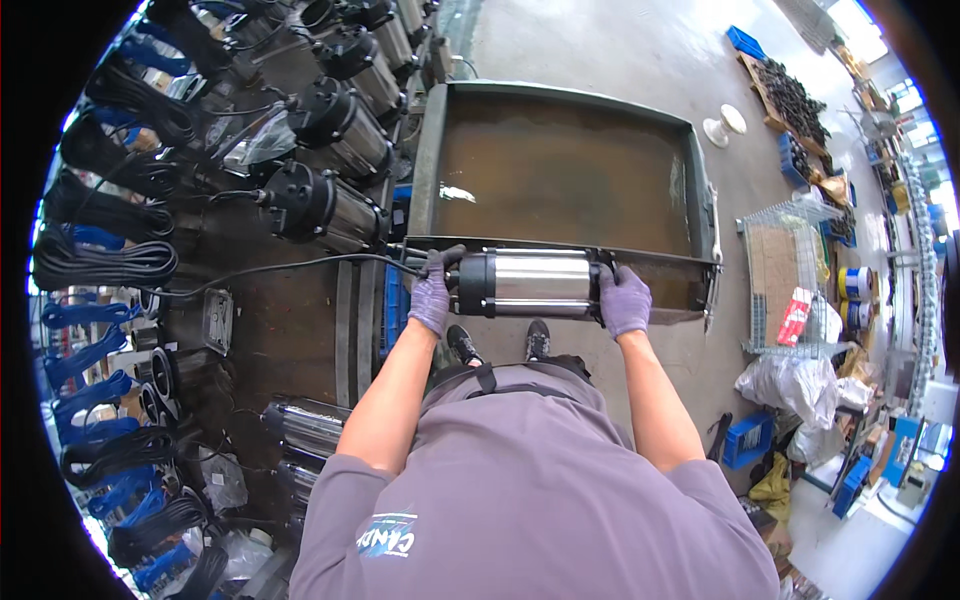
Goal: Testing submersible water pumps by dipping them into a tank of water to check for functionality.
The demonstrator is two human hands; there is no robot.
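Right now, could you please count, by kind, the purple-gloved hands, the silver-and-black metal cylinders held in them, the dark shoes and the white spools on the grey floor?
Purple-gloved left hand and right hand: 2
Held silver-and-black metal cylinder: 1
Dark shoes: 2
White spool: 1
Total: 6

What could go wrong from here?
The left hand and right hand hold the steel cylinder by its ends, so it might slip. The black cable running to the left hand could snag or tug. If dropped, the cylinder might strike the shoes or tank.
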